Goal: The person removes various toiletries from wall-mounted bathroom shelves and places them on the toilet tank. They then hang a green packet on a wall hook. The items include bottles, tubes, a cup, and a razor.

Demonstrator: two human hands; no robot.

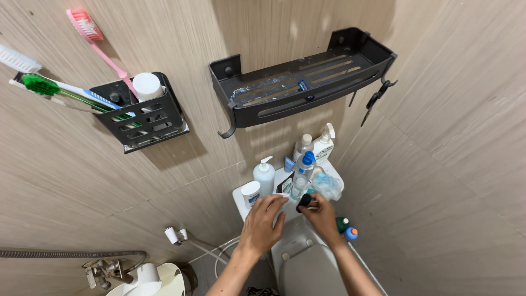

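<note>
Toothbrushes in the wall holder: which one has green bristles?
The toothbrush with green bristles is the lower-left one, lying almost flat; the pink toothbrush stands tall, and the pale-bristled one sits above.

The toilet tank lid (pixel 239 195) is crowded: a white pump bottle (pixel 264 176), a clear bottle with a blue cap (pixel 302 174), two white bottles (pixel 315 147) against the wall and a short white tub (pixel 251 192) stand close together, leaving open room only at the front edge, where both hands (pixel 263 222) already sit. Above them the black wall shelf (pixel 301 82) juts out over the bottles, with bare wall between. The right wall closes in beside the tank, while the toothbrush holder (pixel 143 116) hangs well apart to the left.
</note>
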